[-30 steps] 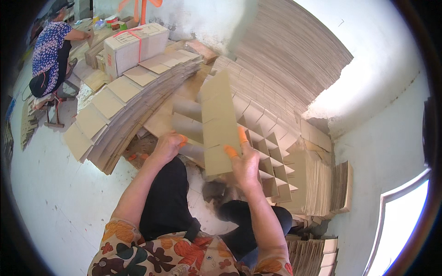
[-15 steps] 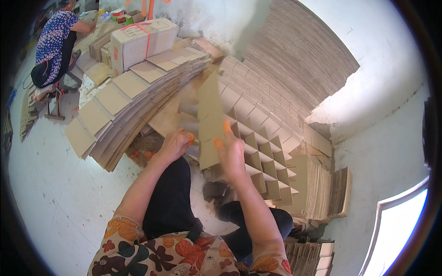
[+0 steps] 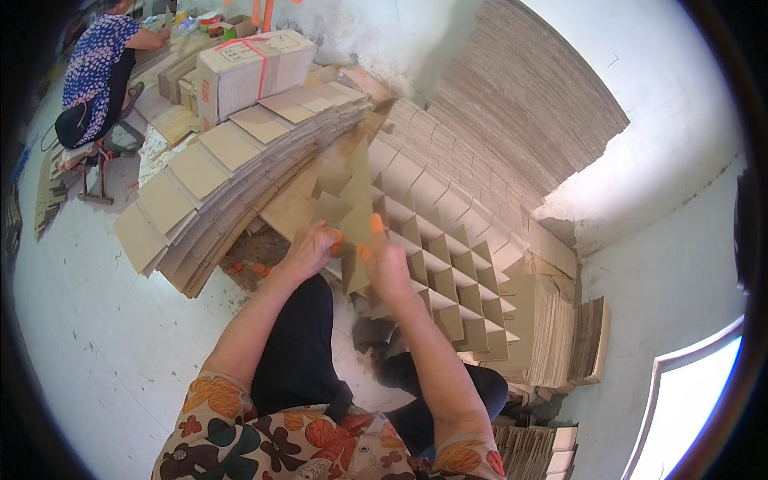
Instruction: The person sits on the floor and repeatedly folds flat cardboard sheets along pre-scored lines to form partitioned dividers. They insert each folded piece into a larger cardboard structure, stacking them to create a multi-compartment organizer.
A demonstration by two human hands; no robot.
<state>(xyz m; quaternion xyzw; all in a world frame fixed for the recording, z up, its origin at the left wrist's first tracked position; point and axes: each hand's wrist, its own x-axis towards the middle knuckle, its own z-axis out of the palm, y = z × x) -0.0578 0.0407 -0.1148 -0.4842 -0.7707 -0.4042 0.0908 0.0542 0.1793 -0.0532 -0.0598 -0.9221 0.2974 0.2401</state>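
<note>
A slotted cardboard strip (image 3: 358, 192) stands upright between my hands, its narrow side turned partly toward me. My right hand (image 3: 388, 268) grips it near the lower end, with orange covers on the thumb and a finger. Closed at the strip's left side, my left hand (image 3: 310, 250) pinches cardboard with orange-covered fingertips; the exact grip is partly hidden. Just right of the strip, the cardboard divider grid (image 3: 448, 272) shows several open square cells. More divider flaps (image 3: 332, 208) stick out to the left of the strip, somewhat blurred.
A long row of stacked cardboard pieces (image 3: 204, 168) curves along the left, with a strapped carton (image 3: 254, 76) behind it. Tall cardboard stacks (image 3: 524, 96) lean on the wall. More bundles (image 3: 552, 336) stand at the right. Another person (image 3: 100, 72) sits at the far left.
The strip has swung from showing its broad face to a narrower angle. My right hand has shifted left, nearer my left hand, which has barely moved.
</note>
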